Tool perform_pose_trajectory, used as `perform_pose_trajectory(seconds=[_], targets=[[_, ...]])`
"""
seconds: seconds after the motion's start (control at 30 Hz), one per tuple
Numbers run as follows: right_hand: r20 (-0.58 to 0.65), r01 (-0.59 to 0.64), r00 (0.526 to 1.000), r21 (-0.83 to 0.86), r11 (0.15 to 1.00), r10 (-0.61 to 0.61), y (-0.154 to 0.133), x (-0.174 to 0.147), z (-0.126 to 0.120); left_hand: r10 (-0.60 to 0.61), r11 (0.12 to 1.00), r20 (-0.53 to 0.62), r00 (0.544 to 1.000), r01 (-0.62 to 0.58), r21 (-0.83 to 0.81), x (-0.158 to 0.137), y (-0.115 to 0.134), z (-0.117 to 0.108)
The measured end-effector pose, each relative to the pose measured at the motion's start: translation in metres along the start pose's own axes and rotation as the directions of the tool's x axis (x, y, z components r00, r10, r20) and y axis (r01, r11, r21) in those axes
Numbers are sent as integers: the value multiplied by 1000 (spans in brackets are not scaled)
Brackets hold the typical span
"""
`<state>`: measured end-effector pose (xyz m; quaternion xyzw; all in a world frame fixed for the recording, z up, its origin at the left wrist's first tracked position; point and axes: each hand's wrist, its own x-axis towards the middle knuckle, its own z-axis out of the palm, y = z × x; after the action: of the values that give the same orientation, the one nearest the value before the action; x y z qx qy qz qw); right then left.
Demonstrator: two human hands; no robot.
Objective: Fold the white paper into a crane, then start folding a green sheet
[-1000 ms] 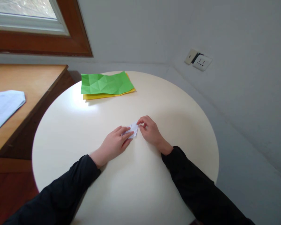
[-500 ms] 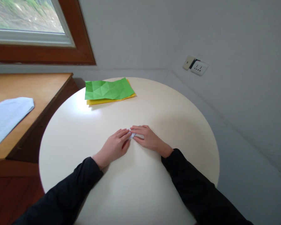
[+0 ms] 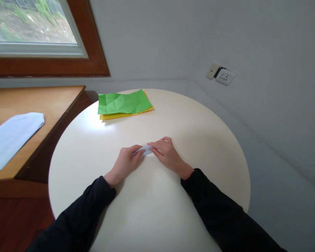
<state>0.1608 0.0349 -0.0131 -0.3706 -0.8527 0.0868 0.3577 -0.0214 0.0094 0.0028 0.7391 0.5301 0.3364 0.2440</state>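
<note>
A small piece of folded white paper (image 3: 147, 150) is held between my two hands, low over the middle of the round white table (image 3: 157, 203). My left hand (image 3: 128, 161) pinches its left end between thumb and fingers. On the opposite end, my right hand (image 3: 166, 152) grips it with thumb and index finger, the other fingers curled behind. The fingers cover both ends of the paper, so its full shape is hidden.
Creased green paper (image 3: 124, 102) lies over yellow paper (image 3: 120, 116) at the table's far edge. To the left, a wooden desk (image 3: 65, 98) bears a large white sheet (image 3: 18, 134). Wall sockets (image 3: 225, 76) are at the right, and a wood-framed window (image 3: 97, 52) at the upper left.
My hands have drawn slightly apart, and more of the white paper shows between them. The left fingers have shifted to the paper's left end. The whole view has moved a little.
</note>
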Motion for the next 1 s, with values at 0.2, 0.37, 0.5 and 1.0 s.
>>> perform_pose_trajectory(seconds=[0.2, 0.37, 0.5, 1.0], targets=[[-78, -84, 993, 40, 996, 87, -5, -1, -2, -180, 903, 131, 975, 216, -372, 3, 10, 1], [111, -239, 966, 17, 971, 235, -6, -1, 2, -134, 963, 86, 987, 150, -224, 4, 0, 5], [195, -242, 944, -139, 960, 267, -7, 0, 5, 51, 998, -91, 994, -47, 51, 3, -9, 6], [115, -100, 985, -238, 966, 130, -9, -1, 0, 496, 838, 101, 862, -506, 204, -10, -15, 12]])
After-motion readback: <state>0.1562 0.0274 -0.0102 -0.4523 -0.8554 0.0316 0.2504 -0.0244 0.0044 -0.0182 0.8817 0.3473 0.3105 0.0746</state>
